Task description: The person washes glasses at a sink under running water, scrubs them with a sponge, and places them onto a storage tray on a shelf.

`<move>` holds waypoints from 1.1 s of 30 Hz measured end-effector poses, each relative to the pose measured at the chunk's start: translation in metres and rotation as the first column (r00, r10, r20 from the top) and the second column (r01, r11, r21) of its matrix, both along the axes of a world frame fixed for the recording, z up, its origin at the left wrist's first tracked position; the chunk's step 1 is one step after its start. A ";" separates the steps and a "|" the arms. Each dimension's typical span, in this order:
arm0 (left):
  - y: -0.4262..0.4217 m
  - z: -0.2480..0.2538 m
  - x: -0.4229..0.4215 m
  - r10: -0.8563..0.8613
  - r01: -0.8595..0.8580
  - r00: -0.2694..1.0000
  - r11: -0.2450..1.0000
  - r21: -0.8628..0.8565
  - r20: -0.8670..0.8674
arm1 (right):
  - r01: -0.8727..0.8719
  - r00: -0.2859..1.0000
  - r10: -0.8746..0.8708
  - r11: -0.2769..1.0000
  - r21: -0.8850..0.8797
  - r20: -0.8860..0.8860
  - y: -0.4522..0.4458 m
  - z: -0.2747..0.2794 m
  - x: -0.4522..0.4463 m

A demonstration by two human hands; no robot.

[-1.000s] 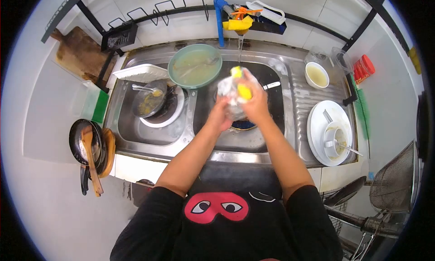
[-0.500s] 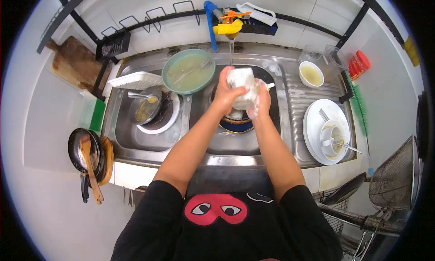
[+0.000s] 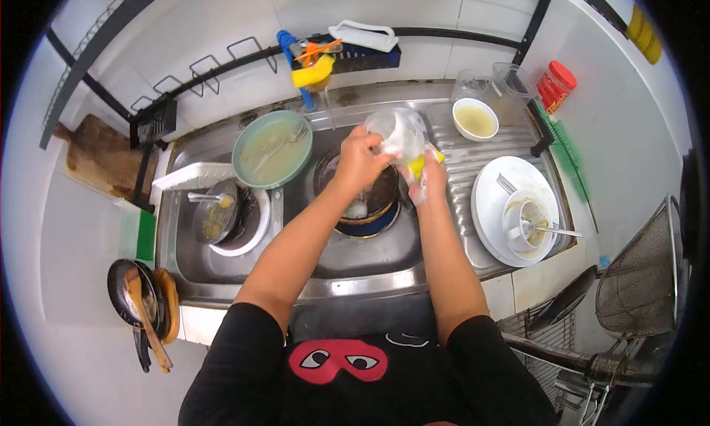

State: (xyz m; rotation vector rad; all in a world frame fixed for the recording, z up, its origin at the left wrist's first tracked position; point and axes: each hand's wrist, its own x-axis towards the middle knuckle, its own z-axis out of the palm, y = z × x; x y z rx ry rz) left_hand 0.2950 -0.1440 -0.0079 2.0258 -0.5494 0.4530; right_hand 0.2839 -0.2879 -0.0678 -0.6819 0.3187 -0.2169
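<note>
A soapy, see-through container (image 3: 399,132), blurred by motion, is held above the back right edge of the right sink basin. My left hand (image 3: 360,160) grips its left side with fingers closed. On its lower right, my right hand (image 3: 430,178) is closed on a yellow sponge (image 3: 423,163), with suds on the fingers. Below the hands, a dark pan (image 3: 376,199) lies in the basin on top of a blue-rimmed dish (image 3: 372,227). To the left stands a green bowl (image 3: 255,158) with cloudy water and cutlery in it.
Dirty dishes, among them a dark bowl (image 3: 209,217), fill part of the left basin. On the right drainboard are stacked white plates (image 3: 488,204) with a cup (image 3: 521,234), and a bowl of pale liquid (image 3: 475,120). A faucet with yellow cloth (image 3: 313,72) stands behind.
The view has turned, so the sink sits further left. Both hands have moved with the container to the right, away from the faucet's stream. The yellow sponge, hidden half a second ago, shows again.
</note>
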 end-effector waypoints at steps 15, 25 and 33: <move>-0.080 -0.035 0.157 -0.026 0.002 0.999 0.884 0.468 0.045 | 0.127 0.971 -0.185 0.935 -0.333 -0.149 -0.022 -0.003 -0.019; -0.120 0.016 0.137 -0.082 -0.060 0.958 0.881 0.470 0.276 | 0.112 0.971 -0.186 0.907 -0.406 -0.150 -0.018 -0.007 -0.020; -0.207 -0.017 0.199 -0.132 0.074 0.991 0.712 0.699 0.030 | 0.120 0.981 -0.190 0.776 -0.620 -0.049 -0.007 -0.025 -0.013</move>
